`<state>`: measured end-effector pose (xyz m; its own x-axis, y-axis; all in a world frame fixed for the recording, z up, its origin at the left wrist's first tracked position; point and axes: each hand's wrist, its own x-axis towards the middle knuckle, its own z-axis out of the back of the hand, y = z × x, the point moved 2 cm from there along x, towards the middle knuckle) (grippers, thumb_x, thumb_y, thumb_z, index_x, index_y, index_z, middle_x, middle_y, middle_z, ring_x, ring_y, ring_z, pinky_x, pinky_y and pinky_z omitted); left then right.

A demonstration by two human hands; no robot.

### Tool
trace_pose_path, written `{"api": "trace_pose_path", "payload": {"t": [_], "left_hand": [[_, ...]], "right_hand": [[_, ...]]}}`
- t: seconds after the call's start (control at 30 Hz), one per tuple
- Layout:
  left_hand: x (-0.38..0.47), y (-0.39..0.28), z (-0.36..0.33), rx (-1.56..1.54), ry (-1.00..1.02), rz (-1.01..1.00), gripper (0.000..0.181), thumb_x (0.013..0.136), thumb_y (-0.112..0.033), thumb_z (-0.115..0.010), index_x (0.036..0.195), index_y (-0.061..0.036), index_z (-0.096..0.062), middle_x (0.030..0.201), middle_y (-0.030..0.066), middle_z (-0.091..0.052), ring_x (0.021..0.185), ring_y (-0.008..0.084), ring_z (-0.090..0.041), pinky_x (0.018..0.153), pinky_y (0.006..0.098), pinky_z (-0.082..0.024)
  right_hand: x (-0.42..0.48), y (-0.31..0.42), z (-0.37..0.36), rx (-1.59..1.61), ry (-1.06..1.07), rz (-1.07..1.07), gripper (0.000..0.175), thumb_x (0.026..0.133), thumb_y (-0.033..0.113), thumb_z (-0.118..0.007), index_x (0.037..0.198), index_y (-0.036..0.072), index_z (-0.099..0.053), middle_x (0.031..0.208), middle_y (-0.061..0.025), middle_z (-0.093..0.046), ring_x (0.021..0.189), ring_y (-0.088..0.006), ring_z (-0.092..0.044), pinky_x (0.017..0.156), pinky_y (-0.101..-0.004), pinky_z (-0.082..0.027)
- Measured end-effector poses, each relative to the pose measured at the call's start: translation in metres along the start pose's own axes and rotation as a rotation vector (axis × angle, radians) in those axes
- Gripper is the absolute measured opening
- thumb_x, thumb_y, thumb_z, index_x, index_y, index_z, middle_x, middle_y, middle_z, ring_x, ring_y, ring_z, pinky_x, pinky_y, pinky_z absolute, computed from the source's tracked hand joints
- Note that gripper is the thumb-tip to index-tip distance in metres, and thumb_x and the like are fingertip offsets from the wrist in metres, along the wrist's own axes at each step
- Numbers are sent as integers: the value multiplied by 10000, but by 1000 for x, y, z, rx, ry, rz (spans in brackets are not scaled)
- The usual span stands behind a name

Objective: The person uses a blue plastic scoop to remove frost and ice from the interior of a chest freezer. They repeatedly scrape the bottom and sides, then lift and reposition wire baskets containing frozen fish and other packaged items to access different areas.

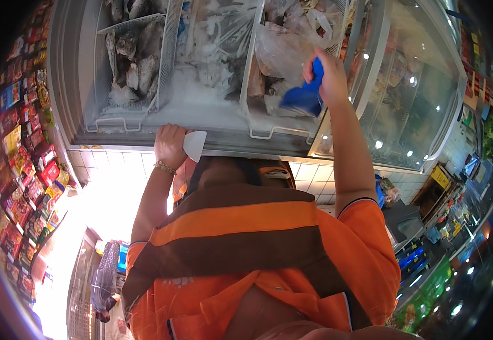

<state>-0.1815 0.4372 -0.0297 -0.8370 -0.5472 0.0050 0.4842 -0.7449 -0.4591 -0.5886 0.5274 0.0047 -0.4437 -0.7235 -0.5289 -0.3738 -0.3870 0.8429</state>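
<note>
My right hand (333,80) is closed around the handle of a blue plastic scoop (304,100), blurred at its lower end. It hangs over a white wire basket (270,132) holding frozen food in clear plastic bags (278,51). At the front rim of the chest freezer (246,155), my left hand (171,144) grips a flat white scraper-like blade (195,145); its handle is mostly hidden. Loose frost (204,108) covers the freezer floor between the baskets. Frozen fish pieces (138,63) lie in another wire basket (166,63) to the left.
A glass freezer lid (403,93) covers the right side. Shelves of packaged food (25,170) line the far left. Behind me at lower left, a person (105,276) is beside another freezer case (78,289). White tiles (310,176) lie below the freezer rim.
</note>
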Motion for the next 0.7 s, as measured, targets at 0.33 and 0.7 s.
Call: {"api": "trace_pose_path", "payload": {"t": [0.33, 0.7], "left_hand": [[7, -3, 0, 56, -78, 57, 130, 817, -107, -674, 723, -65, -595, 690, 87, -579, 690, 298, -581, 681, 414, -464], [7, -4, 3, 43, -120, 76, 153, 794, -113, -695, 705, -60, -582, 677, 94, -570, 683, 296, -582, 658, 406, -467]], "right_hand": [[27, 57, -34, 255, 172, -6, 553, 927, 525, -546, 633, 59, -500, 549, -64, -454, 542, -200, -460, 665, -380, -442], [-9, 74, -26, 313, 369, 131, 538, 982, 460, -415, 626, 64, -491, 549, -63, -464, 532, -212, -443, 639, -387, -429]]}}
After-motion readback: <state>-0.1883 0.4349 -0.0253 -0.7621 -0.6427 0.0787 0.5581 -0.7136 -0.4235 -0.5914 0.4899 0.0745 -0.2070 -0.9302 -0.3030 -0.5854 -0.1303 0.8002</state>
